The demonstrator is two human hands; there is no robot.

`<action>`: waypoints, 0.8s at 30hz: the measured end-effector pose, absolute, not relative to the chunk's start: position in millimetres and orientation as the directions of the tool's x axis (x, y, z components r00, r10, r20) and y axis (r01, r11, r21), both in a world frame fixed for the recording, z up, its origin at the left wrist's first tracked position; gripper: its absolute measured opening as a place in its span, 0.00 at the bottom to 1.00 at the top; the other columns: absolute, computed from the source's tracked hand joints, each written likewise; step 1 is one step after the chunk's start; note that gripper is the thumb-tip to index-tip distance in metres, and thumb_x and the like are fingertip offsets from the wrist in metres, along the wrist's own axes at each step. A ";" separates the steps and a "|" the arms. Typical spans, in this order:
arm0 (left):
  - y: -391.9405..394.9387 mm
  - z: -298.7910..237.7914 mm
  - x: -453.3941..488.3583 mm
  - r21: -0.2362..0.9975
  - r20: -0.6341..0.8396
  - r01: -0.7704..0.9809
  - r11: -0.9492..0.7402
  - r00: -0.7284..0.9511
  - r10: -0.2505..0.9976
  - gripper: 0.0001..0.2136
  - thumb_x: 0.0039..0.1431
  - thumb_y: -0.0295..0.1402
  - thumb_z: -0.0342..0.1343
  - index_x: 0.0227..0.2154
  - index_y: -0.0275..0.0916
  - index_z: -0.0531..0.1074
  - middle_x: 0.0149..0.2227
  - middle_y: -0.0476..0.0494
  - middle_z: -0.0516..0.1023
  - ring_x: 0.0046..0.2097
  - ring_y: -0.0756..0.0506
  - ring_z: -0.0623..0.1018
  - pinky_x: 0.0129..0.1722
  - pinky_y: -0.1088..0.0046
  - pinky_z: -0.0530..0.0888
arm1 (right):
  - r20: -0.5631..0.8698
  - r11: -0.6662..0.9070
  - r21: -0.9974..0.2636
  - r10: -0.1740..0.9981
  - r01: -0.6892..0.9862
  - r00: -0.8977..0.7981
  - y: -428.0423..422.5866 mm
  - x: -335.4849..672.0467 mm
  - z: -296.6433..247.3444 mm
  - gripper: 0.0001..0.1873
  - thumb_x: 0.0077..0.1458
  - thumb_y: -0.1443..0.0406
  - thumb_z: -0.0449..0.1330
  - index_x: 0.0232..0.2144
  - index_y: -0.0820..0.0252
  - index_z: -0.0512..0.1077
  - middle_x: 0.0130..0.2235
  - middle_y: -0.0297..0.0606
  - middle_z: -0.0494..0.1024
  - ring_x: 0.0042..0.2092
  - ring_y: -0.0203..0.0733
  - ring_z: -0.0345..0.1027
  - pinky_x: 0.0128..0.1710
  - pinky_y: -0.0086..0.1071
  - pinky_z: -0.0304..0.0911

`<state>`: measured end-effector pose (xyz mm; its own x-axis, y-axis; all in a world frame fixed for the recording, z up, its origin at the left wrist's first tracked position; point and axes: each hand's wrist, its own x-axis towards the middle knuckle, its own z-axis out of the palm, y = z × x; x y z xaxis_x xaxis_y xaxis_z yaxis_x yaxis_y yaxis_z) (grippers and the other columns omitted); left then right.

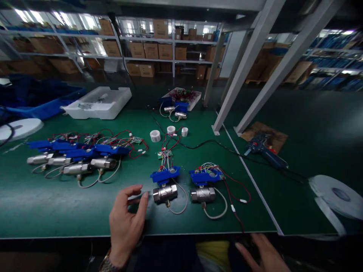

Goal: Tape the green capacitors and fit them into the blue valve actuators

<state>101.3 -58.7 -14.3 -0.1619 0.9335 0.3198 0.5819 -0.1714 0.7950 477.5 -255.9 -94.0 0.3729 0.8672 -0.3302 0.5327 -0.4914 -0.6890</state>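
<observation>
My left hand (126,220) hovers over the green bench's front edge, fingers apart and empty, just left of a metal valve with a blue housing and wires (165,187). A second valve assembly (204,187) lies to the right of it, trailing red and white wires. My right hand (263,254) is below the bench edge at the bottom right, fingers spread, holding nothing I can see. A small circuit board (165,153) sits behind the near valve.
A row of several valve assemblies (76,156) lies at the left. Three white tape rolls (169,133) stand mid-bench. A white foam tray (98,102), blue bin (45,102), blue power tool (265,149) and large tape reel (337,196) surround them. Grey frame posts (244,71) rise right.
</observation>
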 end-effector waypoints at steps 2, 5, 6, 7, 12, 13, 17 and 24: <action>-55.0 -14.5 107.5 0.824 0.280 0.550 -0.135 -0.188 0.941 0.16 0.64 0.46 0.62 0.46 0.39 0.76 0.46 0.40 0.80 0.44 0.40 0.81 0.43 0.63 0.82 | -0.298 -0.417 -0.788 0.902 0.453 0.312 -249.8 455.5 -107.8 0.37 0.56 0.29 0.60 0.38 0.53 0.83 0.50 0.49 0.79 0.59 0.70 0.67 0.68 0.60 0.55; -51.0 -15.5 113.5 0.847 0.250 0.521 -0.107 -0.213 0.945 0.18 0.63 0.48 0.61 0.45 0.39 0.76 0.46 0.39 0.80 0.46 0.39 0.81 0.44 0.62 0.81 | -0.336 -0.381 -0.854 0.924 0.355 0.185 -245.4 446.5 -100.7 0.43 0.63 0.26 0.49 0.28 0.54 0.79 0.36 0.45 0.80 0.43 0.60 0.76 0.51 0.49 0.72; -49.9 -15.9 113.8 0.850 0.240 0.518 -0.097 -0.218 0.946 0.18 0.63 0.49 0.61 0.45 0.39 0.76 0.46 0.39 0.80 0.45 0.39 0.81 0.44 0.62 0.81 | -0.352 -0.382 -0.867 0.924 0.320 0.148 -246.6 451.8 -90.5 0.43 0.65 0.27 0.48 0.27 0.55 0.77 0.33 0.44 0.78 0.39 0.56 0.76 0.46 0.44 0.73; -48.9 -16.3 113.5 0.854 0.229 0.514 -0.084 -0.225 0.947 0.18 0.63 0.49 0.61 0.45 0.39 0.76 0.45 0.39 0.80 0.44 0.39 0.82 0.43 0.62 0.81 | -0.366 -0.388 -0.875 0.921 0.290 0.129 -248.2 460.8 -77.2 0.43 0.66 0.28 0.48 0.27 0.56 0.77 0.30 0.43 0.77 0.35 0.53 0.74 0.40 0.40 0.73; -45.6 -17.0 108.6 0.880 0.148 0.475 -0.003 -0.268 0.952 0.20 0.63 0.51 0.60 0.45 0.39 0.76 0.39 0.43 0.81 0.37 0.41 0.82 0.37 0.66 0.78 | -0.334 -0.423 -0.842 0.896 0.334 0.292 -229.2 534.2 0.9 0.38 0.63 0.30 0.58 0.34 0.58 0.78 0.28 0.38 0.71 0.27 0.43 0.64 0.26 0.30 0.62; -45.6 -16.6 108.2 0.883 0.139 0.469 0.005 -0.272 0.952 0.20 0.63 0.51 0.60 0.45 0.39 0.76 0.38 0.44 0.81 0.36 0.41 0.82 0.37 0.66 0.78 | -0.264 -0.389 -0.823 0.907 0.415 0.328 -216.9 548.3 11.4 0.37 0.63 0.31 0.58 0.35 0.57 0.79 0.28 0.39 0.72 0.28 0.43 0.65 0.26 0.30 0.62; -47.0 -14.5 109.0 0.891 0.119 0.453 0.016 -0.268 0.956 0.19 0.62 0.50 0.61 0.44 0.39 0.76 0.35 0.45 0.80 0.34 0.42 0.80 0.36 0.67 0.76 | -0.055 -0.277 -0.548 0.954 0.789 0.296 -152.6 584.8 22.0 0.34 0.68 0.37 0.50 0.46 0.54 0.82 0.37 0.40 0.78 0.33 0.49 0.71 0.31 0.36 0.67; -47.9 -15.1 109.5 0.913 0.083 0.406 0.027 -0.250 0.965 0.17 0.64 0.49 0.61 0.44 0.39 0.75 0.35 0.45 0.79 0.35 0.42 0.80 0.36 0.67 0.76 | 0.102 -0.158 -0.375 0.972 0.913 0.210 -80.9 608.2 -1.5 0.32 0.64 0.55 0.52 0.64 0.63 0.74 0.60 0.56 0.72 0.60 0.72 0.66 0.62 0.64 0.59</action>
